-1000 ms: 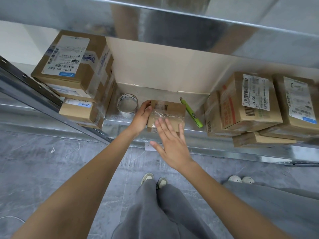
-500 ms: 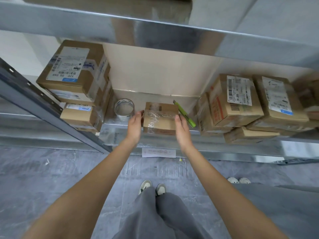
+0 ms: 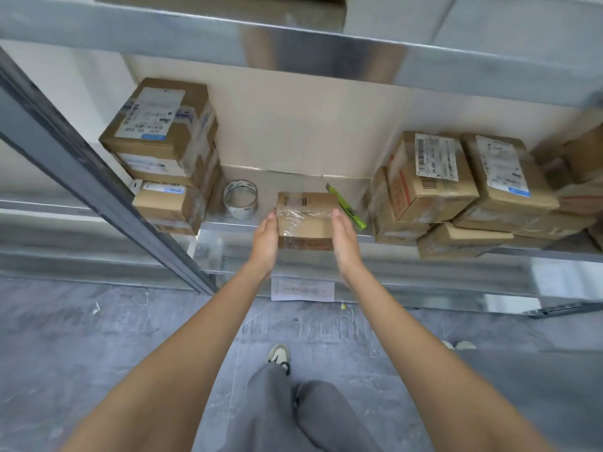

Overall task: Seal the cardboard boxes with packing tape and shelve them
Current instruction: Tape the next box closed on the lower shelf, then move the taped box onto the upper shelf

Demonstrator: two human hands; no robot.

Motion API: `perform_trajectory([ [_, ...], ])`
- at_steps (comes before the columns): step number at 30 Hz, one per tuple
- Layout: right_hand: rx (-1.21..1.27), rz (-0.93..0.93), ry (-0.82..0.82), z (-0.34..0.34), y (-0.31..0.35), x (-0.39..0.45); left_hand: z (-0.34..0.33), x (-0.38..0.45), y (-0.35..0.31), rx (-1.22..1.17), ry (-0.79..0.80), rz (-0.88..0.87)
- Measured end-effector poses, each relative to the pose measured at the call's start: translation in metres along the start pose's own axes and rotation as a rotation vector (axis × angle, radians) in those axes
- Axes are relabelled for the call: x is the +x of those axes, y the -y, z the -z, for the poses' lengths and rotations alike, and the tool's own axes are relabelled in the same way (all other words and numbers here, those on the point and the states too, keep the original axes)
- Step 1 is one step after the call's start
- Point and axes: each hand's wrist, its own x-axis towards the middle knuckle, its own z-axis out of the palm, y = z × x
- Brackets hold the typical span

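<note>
Head view: left hand [image 3: 266, 238] and right hand [image 3: 344, 238], fingers straight, flank small box [image 3: 306, 216]; label print unreadable.

Hardly any print can be read. The white shipping label [image 3: 150, 115] on the top box of the left stack [image 3: 163, 125] shows upside-down digits that look like "05 068", with the rest too blurred. The barcoded labels on the right-hand boxes [image 3: 435, 158] and the paper slip [image 3: 302, 289] below the shelf edge are illegible.

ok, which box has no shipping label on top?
The small box between the left hand and right hand: only clear tape on top, while the stacked boxes show white labels.
</note>
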Motion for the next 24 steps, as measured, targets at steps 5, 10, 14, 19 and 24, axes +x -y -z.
perform_trajectory([
  [5, 0.040, 0.020, -0.002, 0.013, -0.001, -0.024, -0.006, -0.038, -0.006, -0.014, -0.036, 0.013],
  [10, 0.048, 0.079, -0.017, 0.023, -0.001, -0.052, -0.011, -0.068, -0.001, -0.021, -0.046, -0.018],
  [14, 0.043, 0.126, -0.091, 0.030, 0.011, -0.076, -0.011, -0.094, -0.016, -0.020, -0.078, -0.038],
  [19, 0.047, 0.218, -0.215, 0.039, 0.051, -0.098, -0.015, -0.099, -0.049, 0.016, -0.103, -0.116],
  [24, 0.093, 0.302, -0.315, 0.044, 0.093, -0.123, -0.021, -0.155, -0.117, 0.025, -0.194, -0.248],
])
